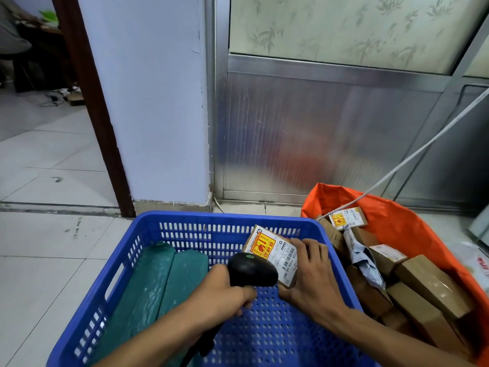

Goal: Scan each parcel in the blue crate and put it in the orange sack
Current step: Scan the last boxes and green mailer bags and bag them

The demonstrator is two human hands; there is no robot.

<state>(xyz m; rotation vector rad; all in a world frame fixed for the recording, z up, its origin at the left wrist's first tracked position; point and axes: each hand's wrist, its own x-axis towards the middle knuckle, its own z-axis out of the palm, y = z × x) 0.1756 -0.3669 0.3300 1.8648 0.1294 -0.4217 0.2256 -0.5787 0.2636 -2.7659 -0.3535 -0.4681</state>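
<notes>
Both forearms reach in from the bottom edge over the blue crate (148, 221), a perforated plastic bin that fills the lower middle of the view. Just to its right, touching its rim, stands the orange sack (412, 223), open at the top and already packed with brown cardboard boxes (431, 284), a crumpled grey mailer bag (365, 260) and a small labelled box at the back. Two teal padded envelopes (164, 276) lean side by side against the crate's left wall. Over the crate's far right corner, the right hand (312, 274) curls its fingers round the side of a small cardboard parcel (270, 247), holding it tilted with its white label and yellow-red sticker facing up. The left hand (225, 292) grips the handle of a black barcode scanner (251, 268), whose head sits just beside the label and covers the parcel's lower left edge. A white cable (412, 157) slants down from the upper right into the sack's mouth. Behind stand a pale wall and a metal door panel.
</notes>
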